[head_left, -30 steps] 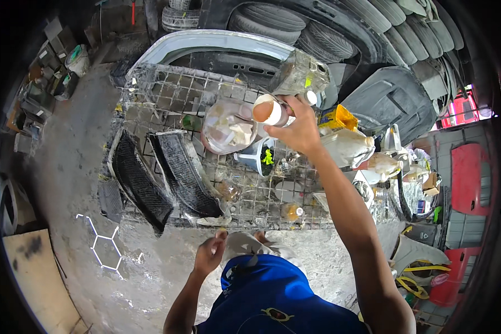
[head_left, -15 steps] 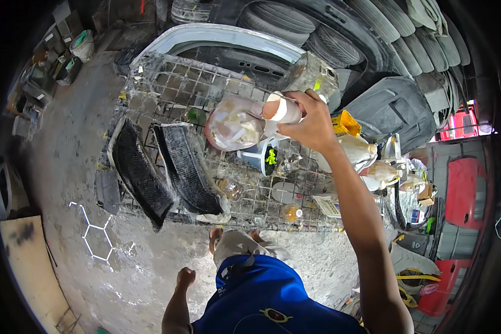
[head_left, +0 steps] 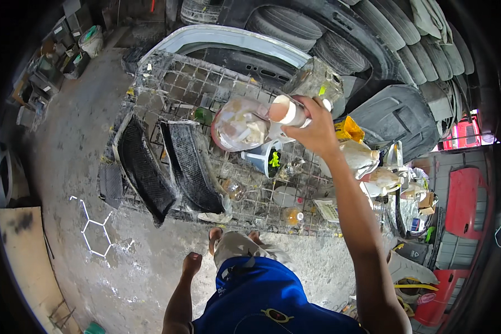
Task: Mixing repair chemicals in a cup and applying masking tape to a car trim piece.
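My right hand (head_left: 316, 127) reaches over the wire-mesh table (head_left: 250, 214) and is wrapped round a white cup (head_left: 296, 113). The cup lies tilted, its mouth toward the left, with a brownish inside. Just left of it rests a cloudy plastic bag (head_left: 236, 125) with scraps in it. Below the cup, a small pale bucket (head_left: 256, 158) holds something black and bright yellow-green. My left hand (head_left: 192, 263) hangs beside my body, off the table, with its fingers curled in and nothing seen in them.
Two black woven-textured curved panels (head_left: 142, 170) (head_left: 190, 167) lie at the table's left. A dusty metal can (head_left: 316, 80), a yellow container (head_left: 349, 129) and white jugs (head_left: 357, 157) crowd its right. Tires (head_left: 284, 26) and a grey bumper (head_left: 228, 32) stand behind.
The view has shifted slightly. My right hand still grips the cup, whose mouth now shows a little more. My left hand remains low at my side.
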Motion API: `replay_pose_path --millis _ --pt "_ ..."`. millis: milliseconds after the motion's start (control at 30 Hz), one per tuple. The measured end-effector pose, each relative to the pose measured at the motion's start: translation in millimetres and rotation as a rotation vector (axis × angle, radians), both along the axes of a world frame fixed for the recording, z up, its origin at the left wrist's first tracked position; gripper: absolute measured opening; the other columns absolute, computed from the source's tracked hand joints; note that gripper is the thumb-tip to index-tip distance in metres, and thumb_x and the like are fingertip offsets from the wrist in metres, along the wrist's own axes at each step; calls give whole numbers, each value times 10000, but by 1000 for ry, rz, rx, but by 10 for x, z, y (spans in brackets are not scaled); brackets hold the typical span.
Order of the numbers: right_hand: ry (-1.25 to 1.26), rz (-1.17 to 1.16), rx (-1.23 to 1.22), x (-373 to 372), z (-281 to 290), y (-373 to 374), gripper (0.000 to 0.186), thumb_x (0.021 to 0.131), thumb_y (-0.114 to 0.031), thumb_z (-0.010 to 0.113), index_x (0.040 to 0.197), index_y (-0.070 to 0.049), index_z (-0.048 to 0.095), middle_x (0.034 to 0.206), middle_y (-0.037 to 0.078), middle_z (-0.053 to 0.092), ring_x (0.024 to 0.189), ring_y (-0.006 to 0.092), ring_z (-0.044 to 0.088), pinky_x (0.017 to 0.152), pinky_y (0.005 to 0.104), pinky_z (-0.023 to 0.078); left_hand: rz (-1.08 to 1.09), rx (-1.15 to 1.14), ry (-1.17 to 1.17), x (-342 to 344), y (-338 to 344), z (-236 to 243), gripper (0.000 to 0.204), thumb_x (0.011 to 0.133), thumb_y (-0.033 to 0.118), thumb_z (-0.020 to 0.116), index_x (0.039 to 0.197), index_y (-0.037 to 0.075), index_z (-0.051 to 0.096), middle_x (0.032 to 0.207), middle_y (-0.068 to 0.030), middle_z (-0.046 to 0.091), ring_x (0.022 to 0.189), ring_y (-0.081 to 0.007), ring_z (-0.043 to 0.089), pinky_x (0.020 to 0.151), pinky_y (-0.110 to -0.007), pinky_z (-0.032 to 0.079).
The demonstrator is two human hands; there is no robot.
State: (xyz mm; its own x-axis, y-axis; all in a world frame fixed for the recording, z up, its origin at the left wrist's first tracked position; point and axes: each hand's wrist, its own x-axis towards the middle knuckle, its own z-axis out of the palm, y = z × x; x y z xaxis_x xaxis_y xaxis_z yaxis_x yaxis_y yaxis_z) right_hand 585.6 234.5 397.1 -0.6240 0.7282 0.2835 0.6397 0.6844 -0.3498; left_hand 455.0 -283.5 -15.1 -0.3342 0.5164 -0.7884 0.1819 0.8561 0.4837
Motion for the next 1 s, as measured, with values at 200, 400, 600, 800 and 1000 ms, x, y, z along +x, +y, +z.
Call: replay_pose_path --millis 200,400,600,800,1000 --pt "744 -31 -663 214 -528 -234 654 735 49 849 1297 2 517 1230 65 639 1176 160 608 1026 318 496 132 13 -134 21 -46 -66 282 859 293 624 846 23 704 750 -105 733 708 -212 717 705 -359 560" --pt "597 -33 -516 226 -515 -748 754 693 25 887 1333 -5 491 1247 72 615 1163 150 609 1014 320 507 183 -23 -109 -204 -465 49 265 852 259 606 776 26 706 712 -110 713 676 -202 697 660 -373 541" --pt "511 -113 -557 568 -463 -1084 739 634 -40 936 1277 -9 571 1242 51 590 1157 156 576 1027 329 451 -58 398 50 -265 554 965 184 906 212 692 976 42 684 883 -131 738 799 -213 715 717 -361 549" --pt "607 101 -879 949 -634 -1466 746 620 -27 928 1292 -49 604 1249 47 596 1162 171 560 1034 339 438 71 871 -338 -317 1967 2572 151 943 92 701 1035 -13 644 827 1 602 742 -72 515 710 -231 453" --pt "552 296 -991 1227 -428 -1639 809 576 -124 951 1323 -142 641 1130 36 621 1097 211 524 1017 350 375 -497 873 -858 -272 3183 3405 463 838 101 770 1247 0 580 1131 -55 639 1084 -156 585 946 -296 422"
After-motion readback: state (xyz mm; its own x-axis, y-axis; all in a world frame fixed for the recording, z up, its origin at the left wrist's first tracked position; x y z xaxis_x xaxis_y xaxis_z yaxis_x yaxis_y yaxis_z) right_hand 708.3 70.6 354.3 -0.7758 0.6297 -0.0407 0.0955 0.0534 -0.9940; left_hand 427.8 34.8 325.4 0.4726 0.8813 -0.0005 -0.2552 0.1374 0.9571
